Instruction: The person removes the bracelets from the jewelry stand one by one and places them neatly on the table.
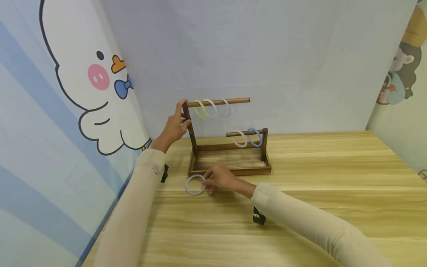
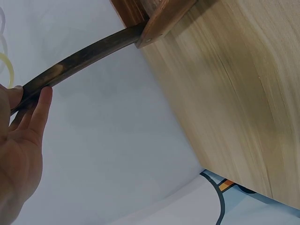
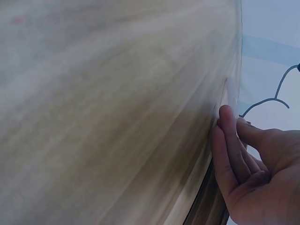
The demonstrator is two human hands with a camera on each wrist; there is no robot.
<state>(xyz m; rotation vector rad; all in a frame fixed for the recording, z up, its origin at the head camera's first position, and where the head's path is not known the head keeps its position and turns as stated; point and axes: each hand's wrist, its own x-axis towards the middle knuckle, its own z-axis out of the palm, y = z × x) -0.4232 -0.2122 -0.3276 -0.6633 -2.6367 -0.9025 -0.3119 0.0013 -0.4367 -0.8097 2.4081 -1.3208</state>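
Observation:
My left hand grips the top of the tall left post of a wooden rack; the left wrist view shows thumb and fingers on either side of that post. In front of the rack, my right hand pinches the right side of a pale purple ring low over the table. The right wrist view shows this ring edge-on beyond the fingertips. On the upper rod hang a yellow ring, a white ring and a lavender ring.
The lower rod, on the short right post, carries a pale pink ring and a blue ring. A wood-grain table lies beneath. Cloth walls stand behind and on both sides, the left one close to my left arm.

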